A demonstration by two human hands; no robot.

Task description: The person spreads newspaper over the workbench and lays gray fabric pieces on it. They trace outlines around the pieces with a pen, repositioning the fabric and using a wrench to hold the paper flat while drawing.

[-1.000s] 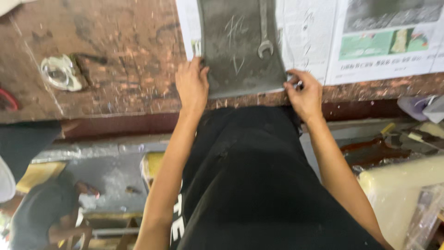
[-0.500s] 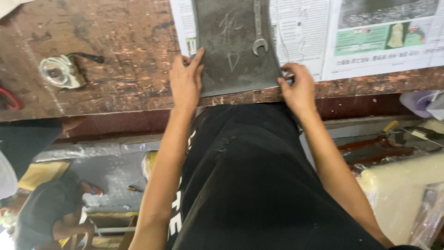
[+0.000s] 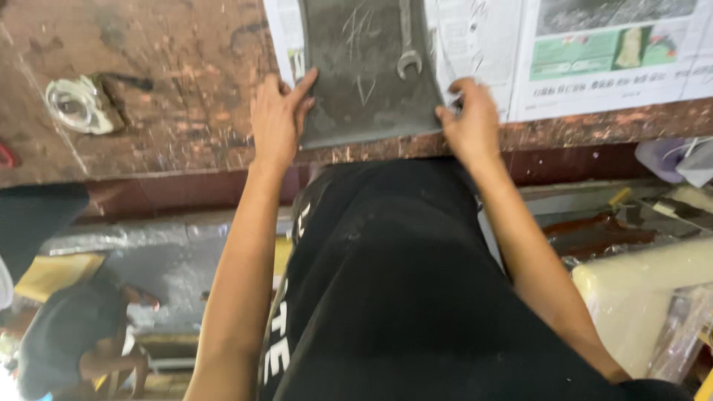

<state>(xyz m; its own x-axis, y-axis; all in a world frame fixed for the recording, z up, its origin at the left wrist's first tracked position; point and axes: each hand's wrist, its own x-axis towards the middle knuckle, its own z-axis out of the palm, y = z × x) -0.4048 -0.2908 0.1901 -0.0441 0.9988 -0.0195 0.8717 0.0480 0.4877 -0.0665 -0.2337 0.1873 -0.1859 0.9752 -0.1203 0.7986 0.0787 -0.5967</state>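
A dark grey scratched sheet (image 3: pixel 364 82) lies on newspaper (image 3: pixel 601 67) at the near edge of a worn wooden workbench (image 3: pixel 171 89). A metal open-end wrench (image 3: pixel 407 52) rests on the sheet. My left hand (image 3: pixel 276 122) grips the sheet's near left corner, its index finger stretched along the sheet's edge. At the near right corner, my right hand (image 3: pixel 471 119) pinches the sheet with curled fingers. My black clothing fills the lower middle of the view.
A clear, shiny round object (image 3: pixel 74 104) sits on the bench at left, with a red item (image 3: pixel 6 156) at the far left edge. Another person (image 3: pixel 74 341) crouches on the floor at lower left. Plastic-wrapped goods and clutter (image 3: pixel 646 289) lie at right.
Both hands stay at the sheet's near corners. My left fingers have stretched further along its edge. The view has shifted slightly.
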